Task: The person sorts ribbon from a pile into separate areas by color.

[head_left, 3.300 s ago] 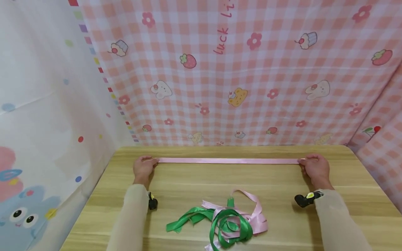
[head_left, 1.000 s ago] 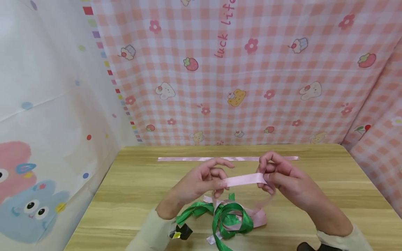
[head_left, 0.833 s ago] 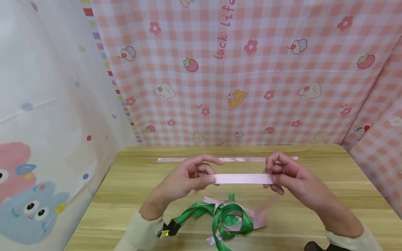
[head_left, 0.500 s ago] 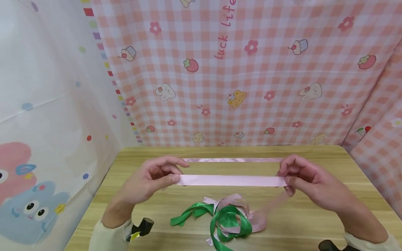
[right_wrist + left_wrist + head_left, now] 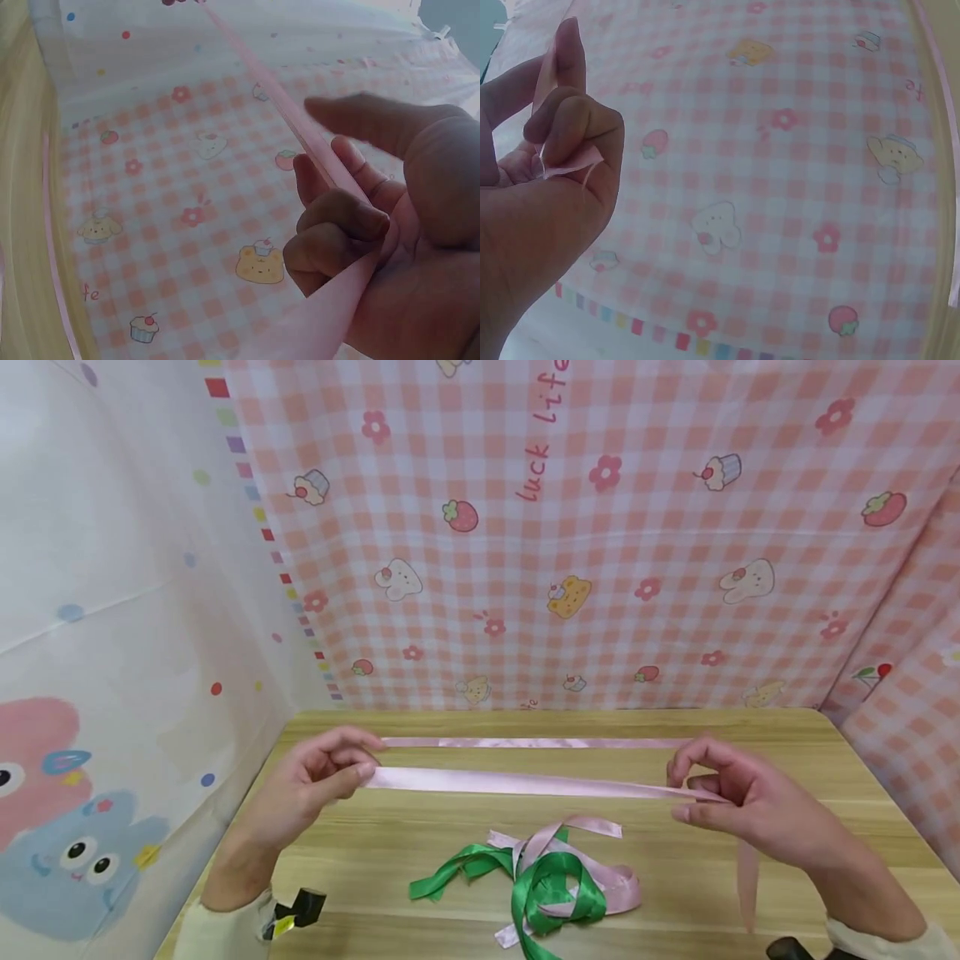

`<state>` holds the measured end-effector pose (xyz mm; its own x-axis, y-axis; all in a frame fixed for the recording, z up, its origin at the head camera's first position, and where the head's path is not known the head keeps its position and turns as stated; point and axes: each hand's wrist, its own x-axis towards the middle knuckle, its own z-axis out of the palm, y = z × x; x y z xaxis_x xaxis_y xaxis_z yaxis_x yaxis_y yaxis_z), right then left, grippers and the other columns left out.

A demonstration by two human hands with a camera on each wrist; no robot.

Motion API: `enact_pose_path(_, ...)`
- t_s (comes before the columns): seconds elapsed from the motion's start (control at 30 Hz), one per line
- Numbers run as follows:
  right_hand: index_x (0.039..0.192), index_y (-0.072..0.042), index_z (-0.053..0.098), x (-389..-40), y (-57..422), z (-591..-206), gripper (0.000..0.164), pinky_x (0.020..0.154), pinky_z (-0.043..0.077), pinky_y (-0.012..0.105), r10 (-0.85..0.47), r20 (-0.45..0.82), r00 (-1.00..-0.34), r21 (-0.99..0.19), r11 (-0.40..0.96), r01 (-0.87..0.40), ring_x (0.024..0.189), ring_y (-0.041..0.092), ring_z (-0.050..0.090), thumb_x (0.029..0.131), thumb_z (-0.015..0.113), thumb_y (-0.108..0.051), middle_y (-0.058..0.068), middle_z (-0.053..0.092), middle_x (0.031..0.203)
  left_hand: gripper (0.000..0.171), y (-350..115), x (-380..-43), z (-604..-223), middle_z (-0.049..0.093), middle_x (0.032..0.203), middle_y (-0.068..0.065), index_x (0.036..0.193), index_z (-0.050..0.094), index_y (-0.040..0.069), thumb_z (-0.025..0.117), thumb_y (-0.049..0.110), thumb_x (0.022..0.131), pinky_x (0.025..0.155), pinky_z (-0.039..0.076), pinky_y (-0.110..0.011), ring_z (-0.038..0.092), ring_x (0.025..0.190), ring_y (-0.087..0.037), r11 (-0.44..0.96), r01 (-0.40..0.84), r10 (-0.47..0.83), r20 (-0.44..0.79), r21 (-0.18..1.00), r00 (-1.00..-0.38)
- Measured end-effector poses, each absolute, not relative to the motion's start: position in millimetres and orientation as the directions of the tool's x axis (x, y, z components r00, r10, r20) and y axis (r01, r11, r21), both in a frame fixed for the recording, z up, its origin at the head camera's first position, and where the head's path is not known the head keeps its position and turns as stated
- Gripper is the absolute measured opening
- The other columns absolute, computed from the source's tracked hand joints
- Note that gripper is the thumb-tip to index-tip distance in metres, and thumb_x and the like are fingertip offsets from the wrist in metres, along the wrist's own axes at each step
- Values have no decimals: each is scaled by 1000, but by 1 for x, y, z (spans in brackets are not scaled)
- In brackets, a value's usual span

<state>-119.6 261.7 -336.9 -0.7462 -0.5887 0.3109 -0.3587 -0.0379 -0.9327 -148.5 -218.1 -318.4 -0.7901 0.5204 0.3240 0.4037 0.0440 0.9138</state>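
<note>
A pink satin ribbon (image 5: 517, 782) stretches through the air between both hands above the table. My left hand (image 5: 307, 789) pinches one end, and a short tip sticks out of its fingers in the left wrist view. The ribbon runs into my right hand (image 5: 757, 802), whose lower fingers curl over it in the right wrist view while the thumb (image 5: 360, 120) stands away. A tail of the ribbon hangs below the right hand. Behind, a second pink ribbon strip (image 5: 525, 742) lies straight along the table's far side, its ends partly hidden by the hands.
A tangled heap holds green ribbon (image 5: 592, 902) and pink ribbon (image 5: 622, 889) at the front middle of the wooden table (image 5: 420, 935). A pink checked cloth (image 5: 510, 560) hangs behind the table, and a white patterned cloth (image 5: 135, 652) hangs at the left.
The hands earlier laid the back strip flat, then came forward to another ribbon. Lately my left hand has slid left, lengthening the stretch. The right thumb has lifted, and the tail has left the heap.
</note>
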Motion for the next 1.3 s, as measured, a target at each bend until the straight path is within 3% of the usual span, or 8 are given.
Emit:
enact_pose_path(0.17,113,0,52,-122,271,-346,28,54,39,34,-525,341,-780,-920,-15,-392,66,16,49,94,47,20,-1,64,94,29,-232,-154,-328,58,81,8,121,59,9,49,-7,99,47,21,-34,22,54,-20,39,370,522,297,928,-800)
enact_pose_path(0.33,122,1,52,-126,295,-368,37,50,36,38,-551,346,-760,-926,-69,-372,64,23,47,94,41,23,4,70,101,30,-246,-157,-343,62,88,8,126,58,8,49,-5,100,50,24,-35,25,56,-22,51,326,549,246,944,-799)
enact_pose_path(0.47,124,0,54,-130,320,-388,35,56,44,37,-583,245,-775,-955,-8,-295,66,24,52,98,39,18,4,71,101,28,-258,-159,-356,63,89,8,126,57,6,50,-4,100,53,29,-33,29,58,-22,79,316,540,226,946,-811)
enact_pose_path(0.6,128,-2,56,-133,346,-404,35,67,52,33,-572,139,-808,-971,81,-225,73,20,61,101,40,12,5,72,100,25,-269,-169,-373,66,86,8,125,57,7,57,4,99,57,38,-27,43,63,-10,195,274,471,155,942,-868)
enact_pose_path(0.73,132,-6,59,-137,366,-417,39,79,54,26,-591,47,-805,-981,124,-148,81,19,67,102,41,9,5,74,99,29,-280,-181,-397,67,79,8,124,58,10,66,11,96,58,40,-24,46,64,-5,301,171,386,44,938,-921)
enact_pose_path(1.0,127,-15,65,-136,386,-429,38,84,54,26,-576,-85,-813,-984,178,-23,88,18,69,103,43,4,4,75,106,37,-295,-190,-428,70,84,1,129,53,2,65,14,96,74,54,-34,60,73,-16,307,51,368,-69,950,-927)
enact_pose_path(1.17,121,-8,67,-137,395,-434,32,82,55,27,-537,-73,-841,-985,173,-25,87,19,70,102,45,5,3,75,102,44,-294,-195,-436,70,83,-4,129,53,-2,69,19,94,78,55,-38,62,77,-25,345,10,303,-101,939,-948)
enact_pose_path(1.3,120,-1,65,-141,400,-438,26,79,51,22,-461,-84,-883,-965,260,-44,85,21,69,102,46,2,4,75,100,43,-294,-200,-442,71,86,-9,129,51,-7,66,17,96,82,55,-38,66,83,-23,332,-14,284,-114,943,-952)
